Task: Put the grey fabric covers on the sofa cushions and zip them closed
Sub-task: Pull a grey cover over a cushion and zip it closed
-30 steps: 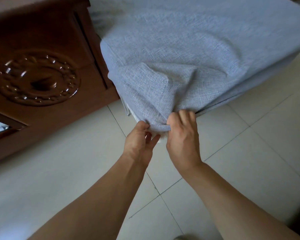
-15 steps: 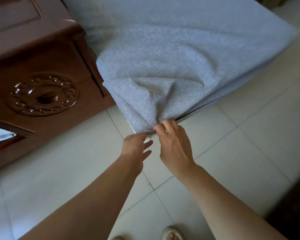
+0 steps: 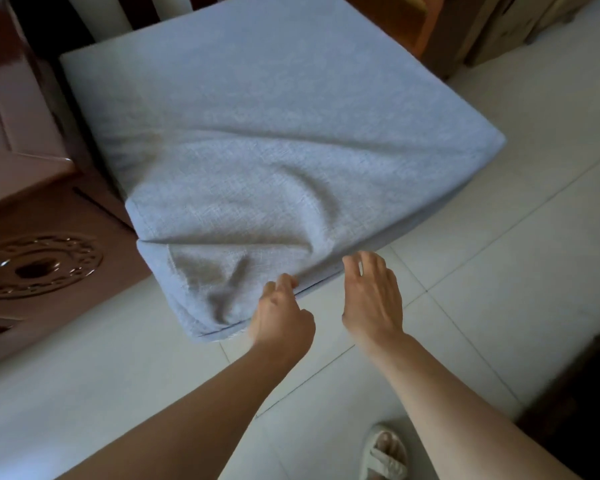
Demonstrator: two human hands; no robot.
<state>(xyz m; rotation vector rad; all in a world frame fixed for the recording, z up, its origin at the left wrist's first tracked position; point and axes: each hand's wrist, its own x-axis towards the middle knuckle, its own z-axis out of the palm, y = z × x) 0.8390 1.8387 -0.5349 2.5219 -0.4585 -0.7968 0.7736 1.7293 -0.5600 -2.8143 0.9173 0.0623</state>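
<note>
A big square sofa cushion in its grey fabric cover (image 3: 264, 140) fills the upper middle, its near corner hanging down over the floor with loose folds. A dark seam line runs along the lower edge (image 3: 326, 284); I cannot tell whether it is a zip or whether it is closed. My left hand (image 3: 281, 315) pinches the cover's lower edge at that seam with thumb and forefinger. My right hand (image 3: 371, 296) is just right of it, fingers relaxed and spread, its tips at the cushion's edge and holding nothing.
Dark carved wooden furniture (image 3: 39, 265) stands close on the left, touching the cushion's side. Pale floor tiles (image 3: 499, 271) lie below and to the right. My sandalled foot (image 3: 383, 455) is at the bottom. More wooden furniture (image 3: 482, 26) stands at the top right.
My right hand has let go of the cover's corner and opened, shifting right. The white cushion edge that showed at the corner is now covered. The view has pulled back.
</note>
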